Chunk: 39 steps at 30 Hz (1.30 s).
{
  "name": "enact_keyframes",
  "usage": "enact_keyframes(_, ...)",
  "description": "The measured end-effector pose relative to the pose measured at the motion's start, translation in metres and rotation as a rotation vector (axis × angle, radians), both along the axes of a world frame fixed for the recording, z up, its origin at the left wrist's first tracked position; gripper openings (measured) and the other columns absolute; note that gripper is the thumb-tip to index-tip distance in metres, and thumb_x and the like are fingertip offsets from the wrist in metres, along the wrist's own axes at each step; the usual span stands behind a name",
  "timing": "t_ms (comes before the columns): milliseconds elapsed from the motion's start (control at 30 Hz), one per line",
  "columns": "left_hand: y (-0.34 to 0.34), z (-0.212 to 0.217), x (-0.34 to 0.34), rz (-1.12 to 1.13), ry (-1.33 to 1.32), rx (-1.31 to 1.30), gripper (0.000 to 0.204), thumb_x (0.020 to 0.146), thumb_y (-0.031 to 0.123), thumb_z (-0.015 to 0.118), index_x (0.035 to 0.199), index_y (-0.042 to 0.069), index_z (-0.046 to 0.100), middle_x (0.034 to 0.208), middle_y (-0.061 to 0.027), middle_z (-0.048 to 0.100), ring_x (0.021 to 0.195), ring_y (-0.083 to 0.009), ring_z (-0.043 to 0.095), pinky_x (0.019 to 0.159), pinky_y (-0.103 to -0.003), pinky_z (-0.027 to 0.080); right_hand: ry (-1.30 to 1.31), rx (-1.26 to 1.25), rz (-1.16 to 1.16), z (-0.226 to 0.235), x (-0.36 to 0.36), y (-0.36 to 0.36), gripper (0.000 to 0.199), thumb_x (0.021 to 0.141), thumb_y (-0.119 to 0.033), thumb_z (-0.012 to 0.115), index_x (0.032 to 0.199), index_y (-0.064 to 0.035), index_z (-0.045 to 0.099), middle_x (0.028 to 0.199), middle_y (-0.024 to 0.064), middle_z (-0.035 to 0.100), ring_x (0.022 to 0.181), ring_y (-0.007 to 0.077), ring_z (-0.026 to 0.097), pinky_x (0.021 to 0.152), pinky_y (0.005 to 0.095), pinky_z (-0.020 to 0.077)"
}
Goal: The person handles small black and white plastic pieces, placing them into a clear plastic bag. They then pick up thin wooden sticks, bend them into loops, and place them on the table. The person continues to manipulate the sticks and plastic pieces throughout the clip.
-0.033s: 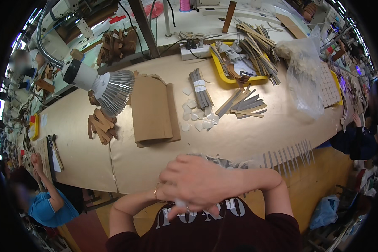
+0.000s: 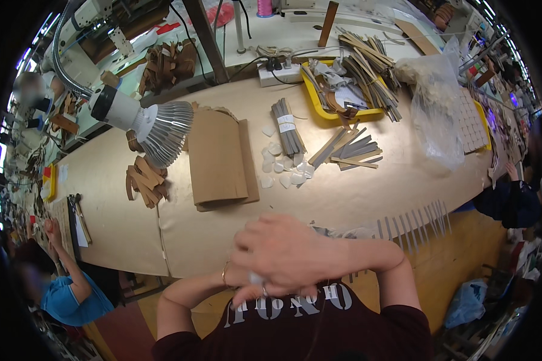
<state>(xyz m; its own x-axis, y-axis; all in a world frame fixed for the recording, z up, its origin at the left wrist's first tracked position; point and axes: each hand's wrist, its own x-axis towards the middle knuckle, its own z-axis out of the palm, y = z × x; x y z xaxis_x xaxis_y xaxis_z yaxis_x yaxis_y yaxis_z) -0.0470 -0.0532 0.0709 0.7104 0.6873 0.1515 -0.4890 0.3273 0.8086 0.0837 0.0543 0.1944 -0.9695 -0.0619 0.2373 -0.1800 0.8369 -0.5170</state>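
Note:
My right hand [image 2: 286, 249] crosses over my left hand [image 2: 244, 278] above the table's near edge, slightly smeared by motion. Its fingers curl down at the left, and what they pinch is hidden. Mostly covered, my left hand wears a ring and a bracelet [image 2: 225, 275]; its fingers are bent together under the right palm. A small white piece [image 2: 256, 278] shows by the left fingers, too blurred to name. Just beyond my right wrist lies crumpled clear plastic [image 2: 358, 233]. Beside my right forearm, a row of thin grey strips [image 2: 411, 231] lies across the table's edge.
Heart-shaped white pieces [image 2: 285, 179], a bundle of grey strips [image 2: 289, 129] and loose strips [image 2: 355, 149] lie mid-table. A folded brown board [image 2: 220, 159], brown strips [image 2: 146, 182] and a lamp [image 2: 162, 132] are left. Behind stands a yellow tray [image 2: 312, 96]; a plastic bag [image 2: 436, 132] is right.
My right hand has risen slightly and its fingers have shifted away from me. The white piece by my left fingers shows a little higher. Things on the table have not moved.

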Motion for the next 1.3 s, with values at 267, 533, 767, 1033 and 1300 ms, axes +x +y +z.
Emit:
enact_keyframes(267, 0.003, 0.084, -0.016, 0.253, 0.494, -0.346, 0.056, 0.101, 0.052, 0.042, 0.135, 0.007, 0.042, 0.105, -0.0087, 0.059, 0.078, -0.0143, 0.060, 0.068, -0.026, 0.051, -0.338, -0.489, -0.482, 0.018, 0.021, 0.051, 0.039, 0.087, -0.043, 0.070, 0.090, -0.0052, 0.063, 0.075, 0.0100, 0.061, 0.068, 0.0281, 0.061, 0.062, 0.0357, 0.0460)
enact_keyframes(533, 0.019, 0.057, -0.016, 0.436, 0.386, -0.468, 0.065, 0.101, 0.057, 0.029, 0.130, 0.002, 0.045, 0.103, -0.0154, 0.063, 0.074, -0.0235, 0.066, 0.070, -0.036, 0.058, 0.189, -0.455, -0.597, -0.025, 0.033, 0.040, 0.028, 0.086, -0.032, 0.069, 0.084, -0.0049, 0.066, 0.071, 0.0118, 0.059, 0.065, 0.0302, 0.060, 0.060, 0.0361, 0.0464)
enact_keyframes(767, 0.031, 0.044, -0.024, 0.426, 0.244, -0.430, 0.047, 0.103, 0.041, 0.046, 0.130, 0.003, 0.048, 0.113, -0.0085, 0.061, 0.104, -0.0152, 0.060, 0.089, -0.029, 0.051, 0.596, 0.422, -0.209, -0.050, 0.047, 0.009, 0.014, 0.078, -0.021, 0.064, 0.090, -0.0132, 0.063, 0.107, 0.0066, 0.063, 0.098, 0.0220, 0.061, 0.082, 0.0336, 0.0472)
enact_keyframes(1033, 0.020, 0.047, -0.040, 0.344, 0.121, -0.141, 0.045, 0.079, 0.003, 0.075, 0.108, 0.009, 0.041, 0.113, -0.0069, 0.056, 0.103, -0.0129, 0.058, 0.087, -0.029, 0.048, 0.146, -0.292, -0.234, -0.070, 0.036, 0.034, 0.071, 0.074, -0.035, 0.080, 0.128, -0.0140, 0.039, 0.133, 0.0090, 0.052, 0.124, 0.0313, 0.051, 0.094, 0.0480, 0.0387)
enact_keyframes(1300, 0.006, 0.070, -0.032, 0.558, 0.590, -0.114, 0.064, 0.071, 0.003, 0.085, 0.113, 0.010, 0.036, 0.112, -0.0045, 0.047, 0.099, -0.0159, 0.054, 0.088, -0.030, 0.046, 0.052, -0.329, -0.316, -0.092, 0.038, 0.026, 0.056, 0.070, -0.020, 0.071, 0.122, -0.0090, 0.053, 0.094, 0.0113, 0.065, 0.091, 0.0304, 0.062, 0.082, 0.0397, 0.0415)
